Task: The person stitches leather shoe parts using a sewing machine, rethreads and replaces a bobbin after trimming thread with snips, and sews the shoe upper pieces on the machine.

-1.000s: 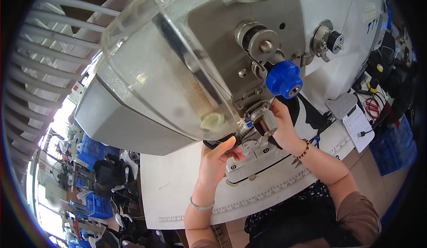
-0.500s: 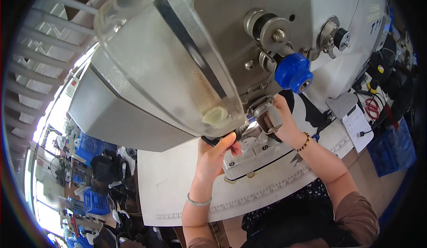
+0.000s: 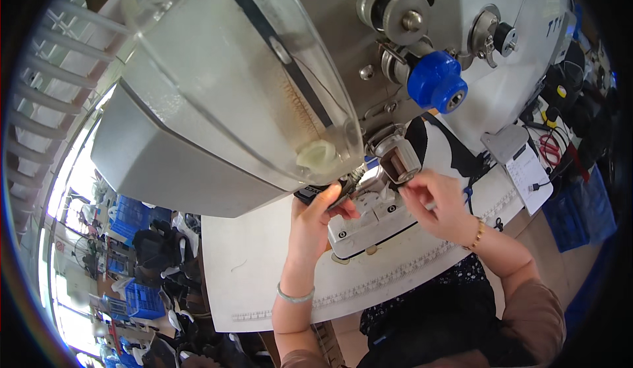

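Note:
A large grey industrial sewing machine (image 3: 455,12) fills the upper view. Under its clear plastic guard (image 3: 217,97), my left hand (image 3: 311,226) grips a small black piece (image 3: 313,194) with pale marks, thumb on top, beside the needle area. Part of that piece is hidden by the guard and fingers. My right hand (image 3: 443,203) has its thumb and fingertips pinched together at the lower edge of a metal cylinder (image 3: 399,163); whatever lies between them is too small to make out. Behind the cylinder lies a black-and-white piece of material (image 3: 440,147).
A blue tension knob (image 3: 435,81) juts from the machine above my right hand. The white table (image 3: 264,269) has a ruler strip along its near edge. Scissors (image 3: 498,224), a paper sheet (image 3: 529,177) and a blue crate (image 3: 567,219) are at the right.
My right hand has come from behind the metal cylinder toward me, to its lower front edge, fingertips now pinched. My left hand keeps its hold on the black piece. The view has shifted slightly.

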A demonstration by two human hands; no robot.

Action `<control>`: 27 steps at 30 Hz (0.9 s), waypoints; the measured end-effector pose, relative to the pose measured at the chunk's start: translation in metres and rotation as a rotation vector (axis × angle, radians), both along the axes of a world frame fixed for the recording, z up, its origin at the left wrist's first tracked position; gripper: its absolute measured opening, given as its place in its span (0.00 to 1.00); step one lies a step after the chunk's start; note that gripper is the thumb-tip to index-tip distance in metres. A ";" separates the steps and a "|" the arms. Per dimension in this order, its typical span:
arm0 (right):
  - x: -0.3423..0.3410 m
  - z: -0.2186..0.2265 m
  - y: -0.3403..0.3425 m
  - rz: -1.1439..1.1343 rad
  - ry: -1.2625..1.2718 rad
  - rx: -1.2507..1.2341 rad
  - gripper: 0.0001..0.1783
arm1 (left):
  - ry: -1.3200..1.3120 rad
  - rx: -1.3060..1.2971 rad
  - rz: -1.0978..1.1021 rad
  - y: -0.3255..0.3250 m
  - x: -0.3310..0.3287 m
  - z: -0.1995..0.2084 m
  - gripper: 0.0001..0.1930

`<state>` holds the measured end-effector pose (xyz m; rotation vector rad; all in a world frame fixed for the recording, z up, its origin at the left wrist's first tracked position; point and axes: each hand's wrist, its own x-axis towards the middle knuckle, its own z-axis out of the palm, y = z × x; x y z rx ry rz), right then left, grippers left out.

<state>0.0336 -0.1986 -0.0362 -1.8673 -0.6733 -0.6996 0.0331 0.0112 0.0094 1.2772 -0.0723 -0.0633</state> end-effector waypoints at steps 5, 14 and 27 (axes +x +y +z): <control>-0.032 -0.036 -0.066 -0.097 0.080 -0.617 0.11 | 0.104 -0.032 -0.037 0.013 0.002 0.002 0.11; -0.021 -0.067 -0.083 -0.087 0.017 -0.514 0.11 | 0.049 0.053 -0.076 0.007 0.008 0.002 0.07; -0.031 0.038 0.020 -0.278 -0.167 -0.408 0.23 | 0.007 -0.084 -0.038 0.002 0.003 -0.005 0.07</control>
